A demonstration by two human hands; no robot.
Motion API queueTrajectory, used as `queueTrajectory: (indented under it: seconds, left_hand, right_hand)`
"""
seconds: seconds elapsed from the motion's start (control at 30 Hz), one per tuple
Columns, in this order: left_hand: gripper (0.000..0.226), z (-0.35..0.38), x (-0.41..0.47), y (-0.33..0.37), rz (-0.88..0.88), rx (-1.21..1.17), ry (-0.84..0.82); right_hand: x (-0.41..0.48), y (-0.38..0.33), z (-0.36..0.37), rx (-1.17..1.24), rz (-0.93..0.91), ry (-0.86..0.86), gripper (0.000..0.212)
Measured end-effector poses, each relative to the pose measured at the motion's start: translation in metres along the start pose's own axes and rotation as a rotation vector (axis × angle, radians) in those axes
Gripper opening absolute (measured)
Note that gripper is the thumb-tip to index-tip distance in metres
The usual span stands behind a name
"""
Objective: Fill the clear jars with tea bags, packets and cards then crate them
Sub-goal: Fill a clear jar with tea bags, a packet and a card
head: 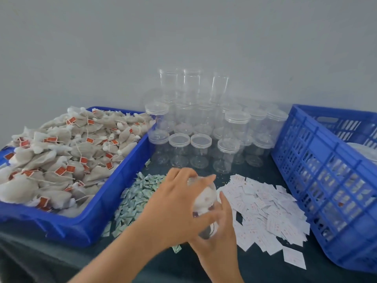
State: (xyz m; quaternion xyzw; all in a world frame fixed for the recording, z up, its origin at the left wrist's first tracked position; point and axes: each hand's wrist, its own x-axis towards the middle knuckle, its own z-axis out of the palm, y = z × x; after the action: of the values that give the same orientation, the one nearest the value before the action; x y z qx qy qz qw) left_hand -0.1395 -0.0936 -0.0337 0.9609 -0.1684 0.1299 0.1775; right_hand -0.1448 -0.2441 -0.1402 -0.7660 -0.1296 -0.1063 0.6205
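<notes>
The clear jar (207, 203) is see-through plastic, tipped over at a slant, with soft white tea bags (204, 196) stuffed inside (it looks a bit blurry). Both hands hold it just above the table (255, 268), between the pile of green packets (138, 197) and the pile of white cards (265, 209). The left hand (179, 205) wraps its fingers over the top. The right hand (220, 237) grips the lower end. Many empty jars (195, 127) stand behind.
</notes>
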Motion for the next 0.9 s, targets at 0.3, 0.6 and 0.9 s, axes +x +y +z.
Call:
queueTrajectory:
  seconds: [0.3,0.6,0.9]
  left_hand:
    - [0.052,-0.007,-0.029,-0.022,0.281,0.074,-0.119]
    - [0.053,0.041,-0.052,0.0,-0.282,-0.033,0.25]
    - [0.098,-0.014,-0.056,-0.013,-0.228,0.117,-0.401]
  right_hand:
    - [-0.013,0.016,0.007,0.056,-0.093,-0.274,0.09]
    - [-0.03,0.041,0.029,-0.462,-0.328,0.125,0.092]
    - [-0.031,0.048,0.03,-0.398,-0.374,0.082,0.092]
